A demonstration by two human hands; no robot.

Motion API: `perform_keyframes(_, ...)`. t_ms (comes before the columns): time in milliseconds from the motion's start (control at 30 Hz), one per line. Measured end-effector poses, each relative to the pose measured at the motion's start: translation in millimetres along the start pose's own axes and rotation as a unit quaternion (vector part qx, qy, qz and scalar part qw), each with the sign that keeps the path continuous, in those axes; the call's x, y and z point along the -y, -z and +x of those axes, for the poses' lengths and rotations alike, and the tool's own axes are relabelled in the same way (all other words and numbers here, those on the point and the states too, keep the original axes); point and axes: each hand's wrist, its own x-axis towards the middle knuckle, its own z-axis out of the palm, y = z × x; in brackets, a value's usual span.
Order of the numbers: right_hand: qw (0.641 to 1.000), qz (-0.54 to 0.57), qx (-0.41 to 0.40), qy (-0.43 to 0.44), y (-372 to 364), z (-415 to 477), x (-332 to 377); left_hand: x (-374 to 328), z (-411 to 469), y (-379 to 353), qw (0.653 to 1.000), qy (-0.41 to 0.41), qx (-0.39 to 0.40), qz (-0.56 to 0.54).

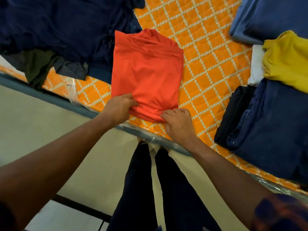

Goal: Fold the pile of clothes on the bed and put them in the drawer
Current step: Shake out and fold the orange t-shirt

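A red-orange garment (146,70) lies partly folded into a long rectangle on the orange patterned bed (208,47), close to its near edge. My left hand (119,108) pinches the garment's near left corner. At the near right corner, my right hand (178,123) grips the hem with curled fingers. An unfolded pile of dark navy clothes (66,29) covers the bed's far left. No drawer is in view.
Folded clothes sit at the right: blue jeans (270,17) at the top, a mustard garment (286,59) over a white one (255,65), then dark navy trousers (270,120) beside a black item (233,110). The bed's grey edge (50,99) runs diagonally; my legs stand on the pale floor.
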Motion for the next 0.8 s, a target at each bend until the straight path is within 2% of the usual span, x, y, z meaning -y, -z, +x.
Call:
perform_keyframes(67,0.996,0.046,0.067,-0.026,18,12,1,-4,11,16,0.998,0.026,0.052,0.02)
perform_keyframes(133,0.969,0.127,0.2,-0.07,41,19,-1,-10,20,32,0.981,0.038,0.192,-0.014)
perform_keyframes(200,0.921,0.191,0.329,-0.078,64,21,-8,-15,17,43,0.916,0.057,0.377,-0.127)
perform_keyframes(233,0.903,0.212,0.365,-0.082,75,22,-11,-19,13,50,0.887,0.058,0.422,-0.181)
perform_keyframes(267,0.89,0.235,0.383,-0.085,84,22,-14,-20,9,56,0.874,0.056,0.428,-0.222)
perform_keyframes(300,0.881,0.253,0.388,-0.094,92,24,-17,-20,8,61,0.876,0.045,0.411,-0.249)
perform_keyframes(367,0.881,0.296,0.343,-0.135,103,35,-22,-13,19,66,0.906,0.033,0.313,-0.283)
perform_keyframes(467,0.863,0.405,0.183,-0.24,103,71,-31,7,44,76,0.919,0.103,0.136,-0.354)
perform_keyframes(533,0.831,0.455,0.106,-0.301,93,96,-37,22,60,79,0.933,0.139,0.069,-0.326)
perform_keyframes(600,0.81,0.465,0.062,-0.352,76,115,-44,29,66,78,0.954,0.17,0.03,-0.245)
perform_keyframes(667,0.823,0.408,0.034,-0.393,62,124,-47,30,66,73,0.965,0.182,-0.07,-0.177)
perform_keyframes(733,0.86,0.306,0.0,-0.409,56,117,-39,24,57,63,0.966,0.14,-0.173,-0.132)
perform_keyframes(800,0.891,0.215,-0.065,-0.395,54,101,-19,16,42,47,0.957,0.135,-0.211,-0.147)
